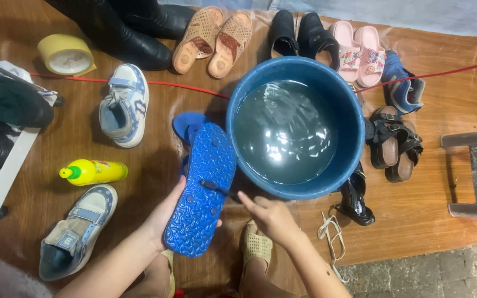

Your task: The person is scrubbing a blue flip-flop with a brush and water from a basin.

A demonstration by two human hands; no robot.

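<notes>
Left hand [164, 218] grips the blue flip-flop [202, 190] from its left edge; right hand [271, 216] fingers pinch its dark strap [216, 188], near the blue basin [349, 132].

- one blue basin [354, 118] of water
- two blue flip-flops [202, 193]
- two white-and-blue sneakers [123, 105]
- two tan sandals [215, 40]
- two pink slippers [360, 52]
- one yellow bottle [92, 172]
- one tape roll [65, 54]
</notes>
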